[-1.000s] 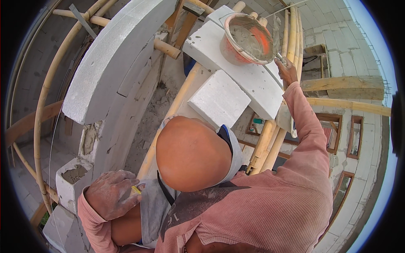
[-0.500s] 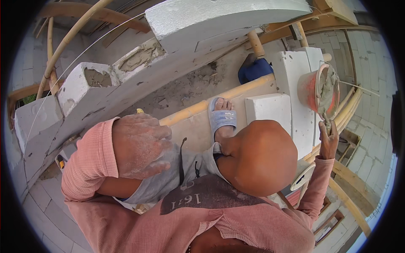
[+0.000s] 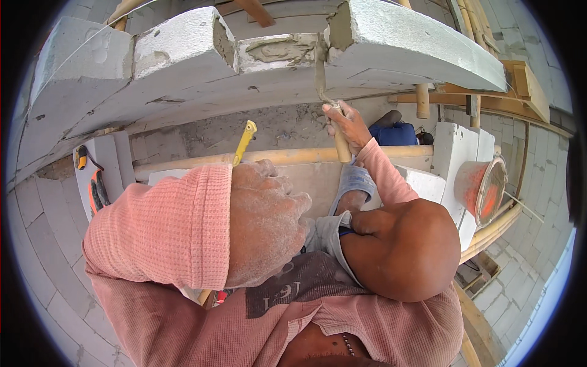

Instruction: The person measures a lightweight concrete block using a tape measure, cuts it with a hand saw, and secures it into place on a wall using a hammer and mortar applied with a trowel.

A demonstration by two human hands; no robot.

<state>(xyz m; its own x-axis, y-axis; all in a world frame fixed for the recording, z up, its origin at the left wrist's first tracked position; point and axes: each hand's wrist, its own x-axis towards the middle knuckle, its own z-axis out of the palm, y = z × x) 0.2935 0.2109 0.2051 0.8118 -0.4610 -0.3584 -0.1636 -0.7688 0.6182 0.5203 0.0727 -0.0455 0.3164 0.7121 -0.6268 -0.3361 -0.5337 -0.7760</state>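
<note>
right hand (image 3: 348,126): i clench the trowel (image 3: 342,142)
blade (image 3: 320,68): at mortared end of right block (image 3: 416,46)
left hand (image 3: 264,223): i curl round the yellow tool (image 3: 244,144)

Wide fisheye view from the left of two cameras worn side by side on my head, facing steeply down over my own body. My faded pink ribbed shirt (image 3: 391,330) spans the lower edge, close to the lens. My dusty left fingers (image 3: 293,205) loom large near the middle; my right fingers (image 3: 350,119) look smaller, farther out. Beyond them, a pale grey block wall (image 3: 183,92) bows across the top. Straight edges curve toward the round black rim; picture left is my left.
</note>
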